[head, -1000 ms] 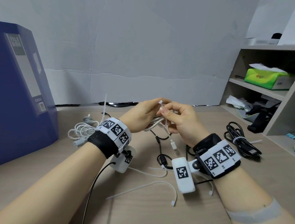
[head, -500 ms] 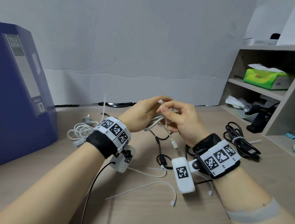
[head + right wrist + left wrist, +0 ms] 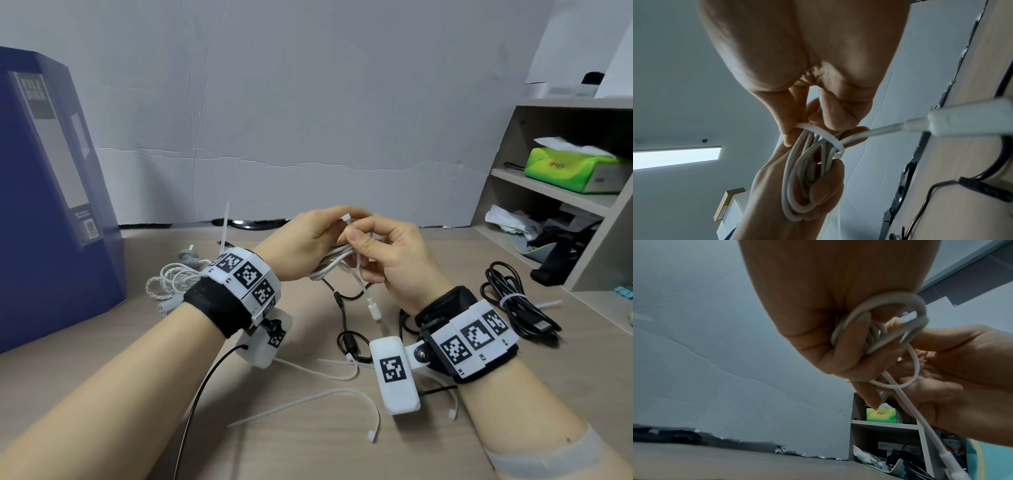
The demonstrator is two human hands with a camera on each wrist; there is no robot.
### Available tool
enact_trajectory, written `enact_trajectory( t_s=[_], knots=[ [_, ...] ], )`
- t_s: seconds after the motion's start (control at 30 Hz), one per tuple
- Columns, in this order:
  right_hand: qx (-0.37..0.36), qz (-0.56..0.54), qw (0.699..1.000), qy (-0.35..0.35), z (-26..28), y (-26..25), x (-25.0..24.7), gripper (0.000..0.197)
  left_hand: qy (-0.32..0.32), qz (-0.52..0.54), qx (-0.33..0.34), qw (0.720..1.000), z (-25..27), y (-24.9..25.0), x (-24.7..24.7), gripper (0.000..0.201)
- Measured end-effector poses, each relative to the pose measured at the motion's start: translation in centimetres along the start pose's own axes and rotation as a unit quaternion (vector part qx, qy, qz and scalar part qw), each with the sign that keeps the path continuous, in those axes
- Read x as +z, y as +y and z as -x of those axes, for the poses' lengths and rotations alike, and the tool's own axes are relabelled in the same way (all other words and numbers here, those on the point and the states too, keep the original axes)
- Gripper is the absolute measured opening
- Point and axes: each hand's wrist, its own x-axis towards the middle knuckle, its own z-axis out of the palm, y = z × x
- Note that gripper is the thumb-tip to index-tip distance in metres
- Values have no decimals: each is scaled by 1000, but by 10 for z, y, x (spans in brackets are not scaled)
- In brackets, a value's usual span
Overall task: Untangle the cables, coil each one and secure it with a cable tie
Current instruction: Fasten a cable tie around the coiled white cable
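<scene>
A coiled white cable (image 3: 334,262) hangs bunched in several loops above the desk, just past centre towards twelve o'clock, one end with its white plug (image 3: 374,310) dangling below. A white cable tie (image 3: 352,240) wraps the bundle, its square head up. At three o'clock lies a black cable (image 3: 513,308), coiled and tied white. At nine o'clock sits a braided white cable (image 3: 174,279), bundled. Loose black cable (image 3: 346,322) trails at centre; spare cable ties (image 3: 325,397) lie towards six o'clock.
</scene>
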Motion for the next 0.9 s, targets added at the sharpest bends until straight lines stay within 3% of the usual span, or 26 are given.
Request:
enact_trajectory(
  t_s=[0.63, 0.9],
  knots=[
    [23, 13, 1000, 3, 1, -2, -1, 21, 0, 0, 0, 1000, 1, 2, 1, 36],
    [19, -1, 1000, 4, 2, -3, 0, 20, 0, -46, -10, 999, 1, 3, 2, 35]
  ],
)
